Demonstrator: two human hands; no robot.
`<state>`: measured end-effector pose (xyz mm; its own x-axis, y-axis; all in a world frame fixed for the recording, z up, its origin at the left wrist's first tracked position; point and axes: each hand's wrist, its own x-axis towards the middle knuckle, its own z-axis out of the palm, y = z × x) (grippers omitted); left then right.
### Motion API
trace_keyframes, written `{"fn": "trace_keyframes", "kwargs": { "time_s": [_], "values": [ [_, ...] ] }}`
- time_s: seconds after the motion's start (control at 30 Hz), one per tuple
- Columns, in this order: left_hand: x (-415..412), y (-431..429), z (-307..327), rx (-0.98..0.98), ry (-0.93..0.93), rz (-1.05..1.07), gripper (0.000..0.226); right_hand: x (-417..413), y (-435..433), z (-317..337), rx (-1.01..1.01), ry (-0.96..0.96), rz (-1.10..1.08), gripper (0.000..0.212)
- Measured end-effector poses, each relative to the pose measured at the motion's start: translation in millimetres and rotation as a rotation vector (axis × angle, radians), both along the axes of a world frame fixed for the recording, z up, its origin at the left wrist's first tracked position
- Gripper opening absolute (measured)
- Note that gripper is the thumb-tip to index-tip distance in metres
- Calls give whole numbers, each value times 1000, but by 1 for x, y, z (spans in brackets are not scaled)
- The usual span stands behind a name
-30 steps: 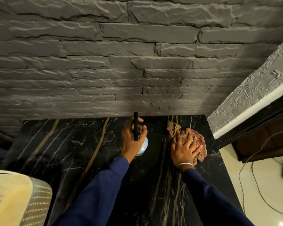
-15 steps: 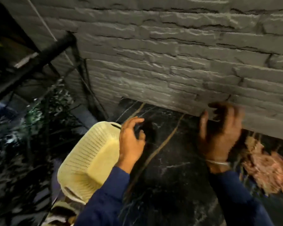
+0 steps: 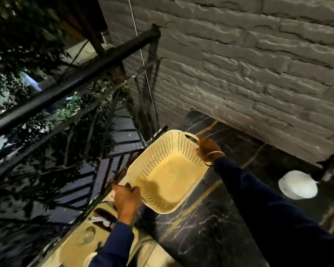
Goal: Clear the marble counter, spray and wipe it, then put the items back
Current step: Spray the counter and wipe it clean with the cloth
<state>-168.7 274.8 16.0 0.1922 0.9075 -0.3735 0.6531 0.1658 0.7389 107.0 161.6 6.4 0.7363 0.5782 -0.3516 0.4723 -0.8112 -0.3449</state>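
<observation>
Basket gripped by both hands: left hand on near rim, right hand at far handle; long axis spans them, overhanging bench left edge.

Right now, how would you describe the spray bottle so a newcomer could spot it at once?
Start at the grey stone wall; below it runs the black marble counter with gold veins. Toward its right end, by the wall, sits the spray bottle. Its round white body and black trigger head set it apart from the cream perforated basket gripped by the left hand and right hand.
</observation>
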Motion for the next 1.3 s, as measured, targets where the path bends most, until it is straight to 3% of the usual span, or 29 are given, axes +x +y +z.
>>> {"fn": "trace_keyframes", "kwargs": {
  "time_s": [0.07,0.23,0.37,0.53,0.7,0.8,1.0,1.3],
  "values": [
    [-1,-7,-4,-82,-47,-66,15,0,-3,-4,25,-1,-71,32],
    [7,-11,-3,-62,36,-168,26,-3,-29,-2,89,-56,-181,27],
    [27,-28,33,-11,-12,-359,13,-10,-81,18,102,-107,-314,24],
    [60,-61,47,-51,-110,-577,26,-38,-191,47,84,-169,-503,25],
    [92,-142,54,-93,-193,-886,19,-108,-328,76,39,-203,-767,35],
    [100,-215,58,-142,-255,-1104,31,-156,-411,82,-3,-157,-949,38],
    [106,-336,27,-181,-167,-1408,11,-233,-536,74,-17,-51,-1289,11],
    [95,-403,-10,-219,-61,-1469,18,-272,-599,33,-32,16,-1245,13]
  ]
}}
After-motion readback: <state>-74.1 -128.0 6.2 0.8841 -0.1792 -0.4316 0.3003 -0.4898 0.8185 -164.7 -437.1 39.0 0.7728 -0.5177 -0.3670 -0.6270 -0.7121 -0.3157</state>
